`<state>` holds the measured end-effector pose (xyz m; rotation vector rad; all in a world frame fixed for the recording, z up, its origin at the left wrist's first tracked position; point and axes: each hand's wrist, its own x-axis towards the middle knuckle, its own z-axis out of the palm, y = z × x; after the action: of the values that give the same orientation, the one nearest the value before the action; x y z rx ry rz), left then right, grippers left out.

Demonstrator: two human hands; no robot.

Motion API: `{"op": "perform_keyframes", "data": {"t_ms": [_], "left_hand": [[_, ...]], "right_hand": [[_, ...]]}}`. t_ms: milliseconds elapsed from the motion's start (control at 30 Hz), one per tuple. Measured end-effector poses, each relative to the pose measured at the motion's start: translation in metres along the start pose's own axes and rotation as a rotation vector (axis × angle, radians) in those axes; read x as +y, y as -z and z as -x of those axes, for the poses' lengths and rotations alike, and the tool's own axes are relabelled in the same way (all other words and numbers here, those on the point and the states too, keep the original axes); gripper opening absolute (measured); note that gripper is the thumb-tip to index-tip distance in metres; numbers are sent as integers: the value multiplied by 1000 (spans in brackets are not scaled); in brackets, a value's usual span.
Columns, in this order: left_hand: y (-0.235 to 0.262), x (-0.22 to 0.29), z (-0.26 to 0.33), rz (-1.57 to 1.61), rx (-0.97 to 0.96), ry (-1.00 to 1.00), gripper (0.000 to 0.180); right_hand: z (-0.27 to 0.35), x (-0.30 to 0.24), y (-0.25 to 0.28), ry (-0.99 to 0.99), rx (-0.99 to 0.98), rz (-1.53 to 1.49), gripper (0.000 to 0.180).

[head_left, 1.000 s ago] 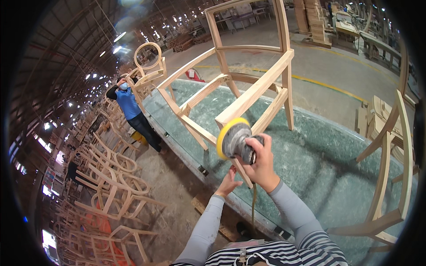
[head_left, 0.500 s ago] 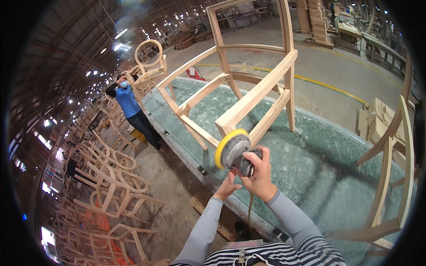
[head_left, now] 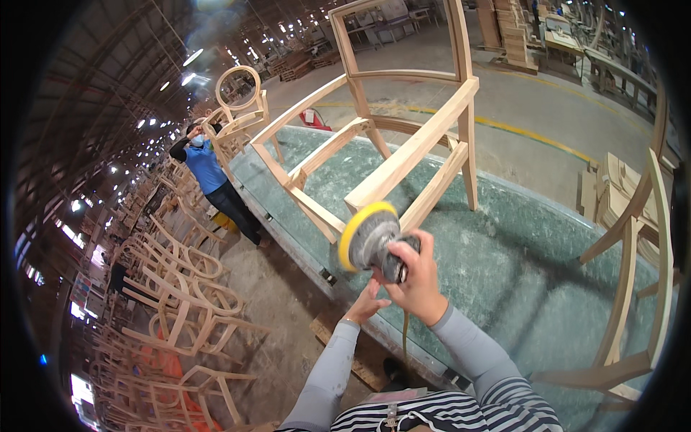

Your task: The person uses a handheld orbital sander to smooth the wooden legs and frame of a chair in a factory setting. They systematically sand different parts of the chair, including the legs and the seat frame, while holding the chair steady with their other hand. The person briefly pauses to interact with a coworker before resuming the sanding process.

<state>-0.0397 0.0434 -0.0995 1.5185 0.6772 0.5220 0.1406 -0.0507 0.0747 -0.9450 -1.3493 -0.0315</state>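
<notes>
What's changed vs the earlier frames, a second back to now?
The right hand has moved the sander slightly down and left relative to the chair's armrest. No visible grasp or release. Unchanged: right hand gripping the sander, left hand just below it, chair standing on the green table, co-worker beyond.

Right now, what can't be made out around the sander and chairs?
Head: leg below the arm end of the near chair, mostly hidden by the sander.
Head: sander's working face, turned away; contact with the chair unclear.
Head: what the left hand touches; right hand and sander overlap its tips.
Head: right-side chair, partly lost in the dark lens rim.
Head: far co-worker, hand detail too small.
</notes>
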Motion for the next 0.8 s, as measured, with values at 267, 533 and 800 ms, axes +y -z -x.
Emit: {"op": "perform_keyframes", "data": {"t_ms": [267, 533, 800], "left_hand": [[3, -11, 9, 18, 144, -52, 100], [1, 17, -27, -106, 307, -166, 68], [-4, 19, -26, -281, 426, -195, 58]], "right_hand": [[-46, 23, 3, -31, 257, -2, 61], [-57, 13, 4, 45, 251, 62, 67], [-77, 7, -2, 46, 282, 55, 66]]}}
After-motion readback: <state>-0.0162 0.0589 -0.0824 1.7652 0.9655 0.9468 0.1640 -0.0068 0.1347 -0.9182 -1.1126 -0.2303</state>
